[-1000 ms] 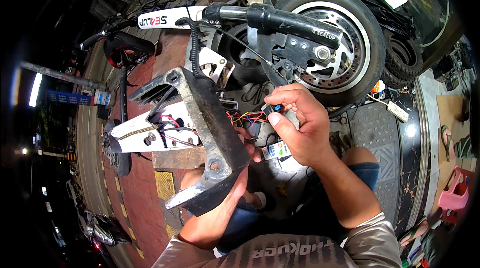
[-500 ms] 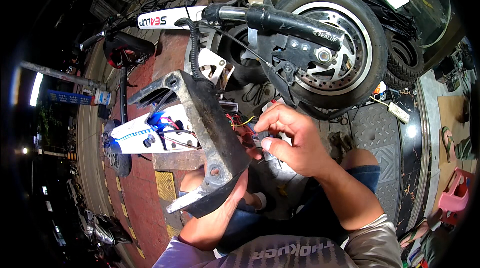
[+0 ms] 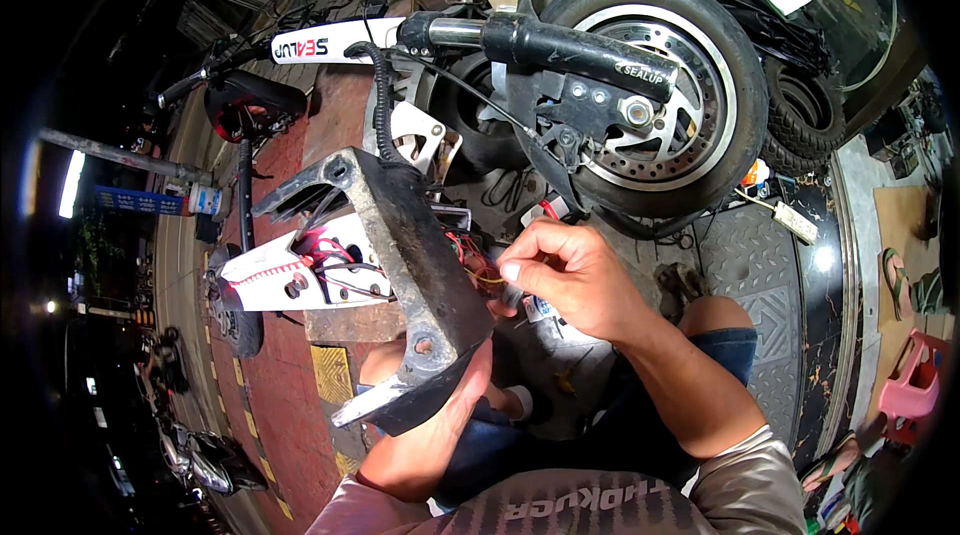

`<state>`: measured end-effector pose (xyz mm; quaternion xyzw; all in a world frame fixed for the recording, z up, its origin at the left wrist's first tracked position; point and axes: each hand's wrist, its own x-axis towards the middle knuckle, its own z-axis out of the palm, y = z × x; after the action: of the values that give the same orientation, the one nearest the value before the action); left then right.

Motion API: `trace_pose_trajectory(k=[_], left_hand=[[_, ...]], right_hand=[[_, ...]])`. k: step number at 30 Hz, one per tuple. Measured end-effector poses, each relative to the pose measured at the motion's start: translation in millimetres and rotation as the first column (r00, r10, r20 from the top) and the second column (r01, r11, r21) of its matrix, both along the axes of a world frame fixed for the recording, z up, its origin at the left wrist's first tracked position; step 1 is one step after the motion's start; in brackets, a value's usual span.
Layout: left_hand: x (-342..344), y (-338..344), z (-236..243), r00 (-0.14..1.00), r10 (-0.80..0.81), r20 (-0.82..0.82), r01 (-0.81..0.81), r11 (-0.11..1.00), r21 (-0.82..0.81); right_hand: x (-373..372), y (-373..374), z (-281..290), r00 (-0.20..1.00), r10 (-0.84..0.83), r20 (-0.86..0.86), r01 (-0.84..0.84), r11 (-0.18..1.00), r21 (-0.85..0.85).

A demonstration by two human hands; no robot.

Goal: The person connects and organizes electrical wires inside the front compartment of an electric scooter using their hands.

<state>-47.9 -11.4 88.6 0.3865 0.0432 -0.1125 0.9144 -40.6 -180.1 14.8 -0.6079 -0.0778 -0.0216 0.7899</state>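
My left hand (image 3: 468, 393) grips a worn black metal housing (image 3: 400, 245) from below; it has mounting arms with bolt holes. The housing is tilted, and most of that hand's fingers are hidden behind it. A bundle of thin coloured wires (image 3: 462, 247) comes out on its right side. My right hand (image 3: 585, 280) is beside the bundle, thumb and forefinger pinched together on a thin yellow wire (image 3: 489, 280). A ribbed black cable sleeve (image 3: 385, 100) runs up from behind the housing.
An electric scooter's front wheel (image 3: 745, 95) with a disc brake lies beyond my hands. To the left is a white scooter body part (image 3: 265, 285) with exposed wires. Spare tyres (image 3: 800, 115) lie at right, near a power strip (image 3: 795, 224). A pink stool (image 3: 908, 375) stands far right.
My right hand has moved slightly left and down toward the wires, and its thumb and forefinger have closed together. The housing stays nearly in place in my left hand.
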Motion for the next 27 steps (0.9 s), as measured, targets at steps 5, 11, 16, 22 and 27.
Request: trace_pose_trajectory(k=[5, 11, 16, 22, 27], left_hand=[[2, 5, -16, 0.999, -0.015, -0.032, 0.015, 1.0, 0.023], [4, 8, -34, 0.995, -0.057, -0.078, 0.063, 0.995, 0.08], [6, 12, -47, 0.99, -0.083, -0.115, 0.096, 0.989, 0.115], [7, 13, -44, 0.985, -0.074, -0.156, 0.088, 0.993, 0.082], [8, 22, -52, 0.983, -0.101, -0.152, 0.105, 0.994, 0.018]], right_hand=[[0, -2, 9, 0.971, 0.125, -0.205, -0.094, 0.983, 0.156], [8, 6, 16, 0.944, 0.186, -0.273, -0.103, 0.951, 0.291], [19, 10, 8, 0.947, 0.22, -0.235, -0.14, 0.939, 0.315], [21, 10, 10, 0.987, -0.159, -0.001, 0.159, 0.987, 0.025], [22, 10, 12, 0.993, -0.063, -0.103, 0.084, 0.973, 0.216]])
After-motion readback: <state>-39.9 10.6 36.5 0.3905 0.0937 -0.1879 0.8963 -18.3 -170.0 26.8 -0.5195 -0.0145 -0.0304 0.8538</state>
